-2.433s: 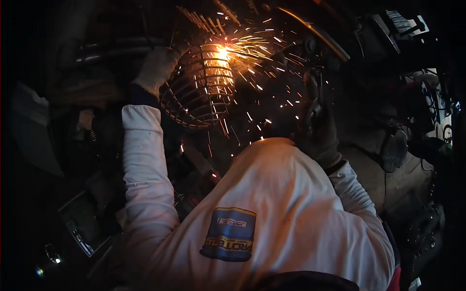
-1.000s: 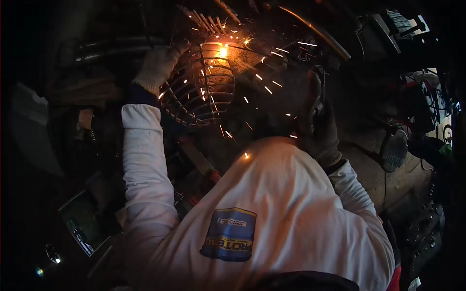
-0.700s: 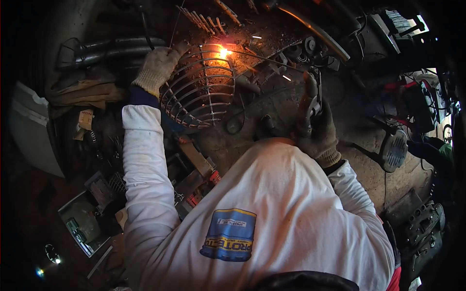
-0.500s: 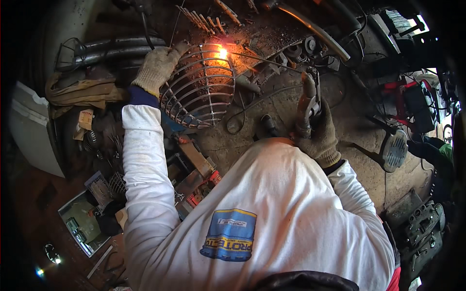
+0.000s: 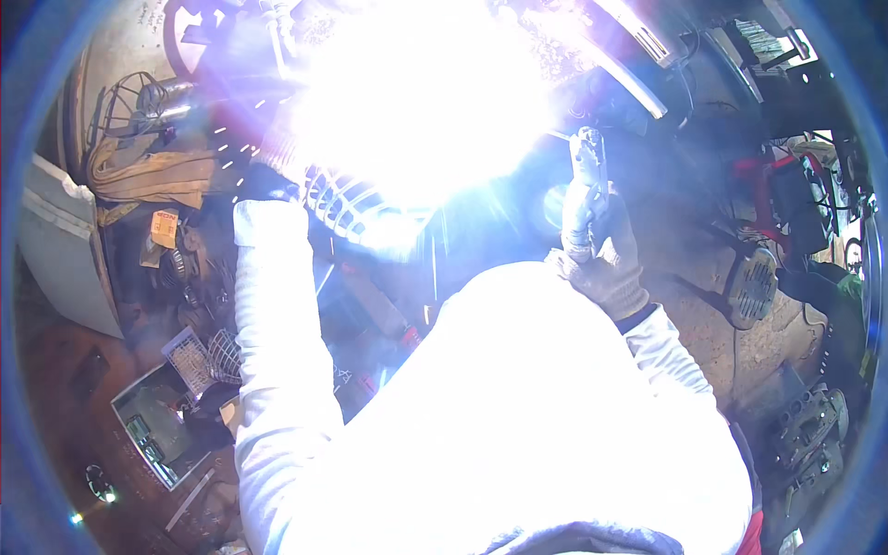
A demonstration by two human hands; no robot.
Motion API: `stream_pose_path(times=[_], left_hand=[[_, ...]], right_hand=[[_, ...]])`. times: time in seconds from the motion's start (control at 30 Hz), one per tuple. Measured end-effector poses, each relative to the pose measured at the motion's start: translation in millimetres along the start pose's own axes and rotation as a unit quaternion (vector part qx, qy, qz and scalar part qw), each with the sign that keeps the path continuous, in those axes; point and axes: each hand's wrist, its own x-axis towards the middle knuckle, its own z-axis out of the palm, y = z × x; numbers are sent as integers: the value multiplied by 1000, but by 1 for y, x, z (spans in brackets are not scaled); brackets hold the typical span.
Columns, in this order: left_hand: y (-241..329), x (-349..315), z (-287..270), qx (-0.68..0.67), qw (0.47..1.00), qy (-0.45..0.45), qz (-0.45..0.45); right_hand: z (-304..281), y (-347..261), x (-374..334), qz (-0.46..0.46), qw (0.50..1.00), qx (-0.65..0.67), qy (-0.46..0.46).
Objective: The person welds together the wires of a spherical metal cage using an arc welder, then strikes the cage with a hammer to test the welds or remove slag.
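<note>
Though swamped by white glare (image 5: 425,92) at far centre, can make out most of the surroundings. See right hand (image 5: 608,264) in a knit-cuffed glove, closed round a pale electrode holder (image 5: 583,208), right of centre. Can follow a thin rod (image 5: 559,136) leftward from the holder's far end, then lose it in the glare.

Can catch only the edge of the left hand (image 5: 285,153), mostly burnt out beyond a dark cuff (image 5: 275,185); can't tell whether open or gripping. Find the metal cage (image 5: 338,205) just right of the left hand, mostly under glare; see only curved bars on its near left part. Can't confirm contact with that hand.

Note sparks (image 5: 233,148) left of the left hand, plus white sleeves (image 5: 277,305) and a white garment (image 5: 546,398) filling near centre, washed flat.

On the left, far to near: see tan cloth (image 5: 153,176), small orange-tan box (image 5: 165,228), wire rack (image 5: 190,361), rectangular tray (image 5: 148,393).

On the right, far to near: see metal bar (image 5: 622,76), red frame (image 5: 766,203), grey slotted piece (image 5: 754,287), dark casting (image 5: 805,425).
</note>
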Motion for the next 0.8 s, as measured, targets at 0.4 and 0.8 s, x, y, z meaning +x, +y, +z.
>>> stream_pose_path(times=[0.4,0.8], left_hand=[[61,24,-35,-80,971,-97,-204],[65,18,-39,-37,983,-62,-170]], right_hand=[[0,-13,5,-21,999,23,18],[-3,-5,3,-28,999,-6,24]])
